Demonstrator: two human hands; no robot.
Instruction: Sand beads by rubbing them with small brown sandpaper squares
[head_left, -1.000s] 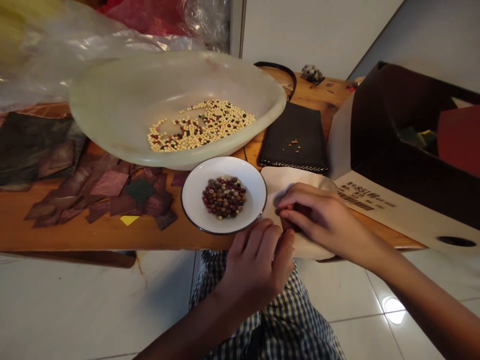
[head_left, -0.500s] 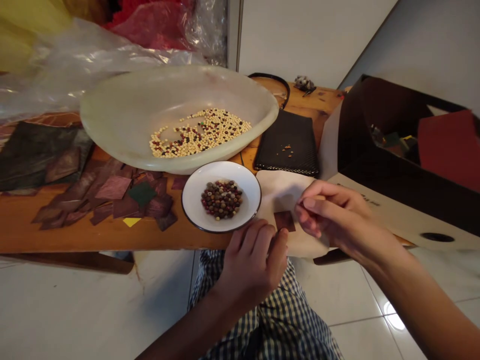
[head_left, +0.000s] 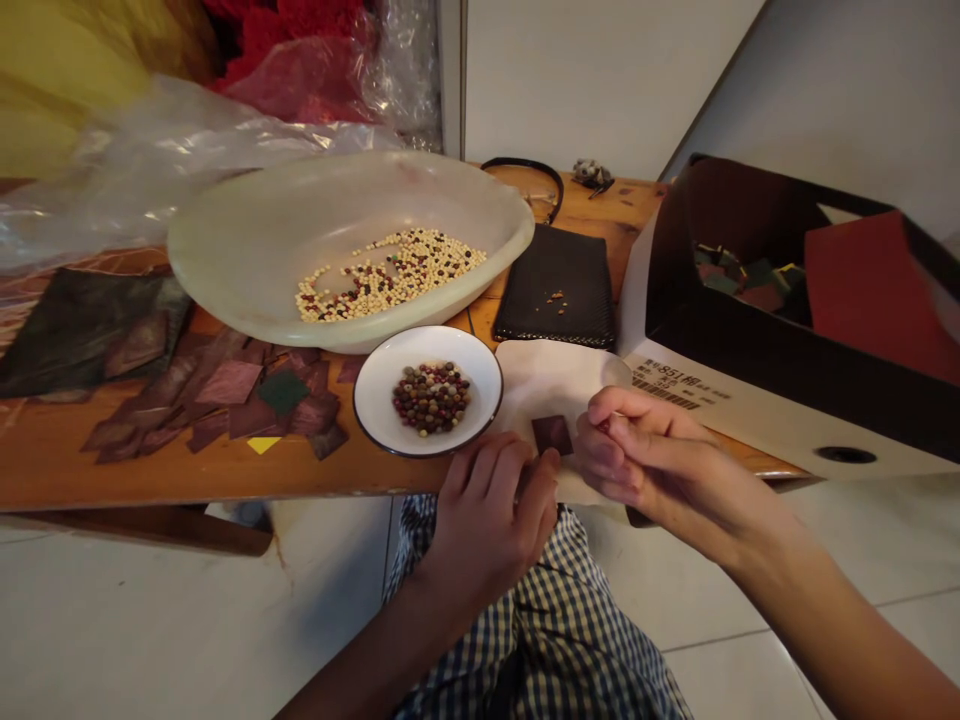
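Dark maroon square (head_left: 553, 435), lying flat on a pale sheet (head_left: 570, 372) at the tabletop's (head_left: 45, 478) near edge, between the two hands.

From my remote view, I read the sheet as a light ground that shows up dark pieces; the white bowl (head_left: 375, 400) of mixed beads (head_left: 432, 398), at the square's ten o'clock, seems set close for easy reach. At eight o'clock the left hand (head_left: 484, 495) rests with curled fingers, perhaps steadying the sheet; I cannot tell whether they grip anything. At three o'clock the right hand (head_left: 660, 450) pinches thumb and forefinger together; anything tiny between them escapes me. The square looks thin, straight-edged and evenly dark.
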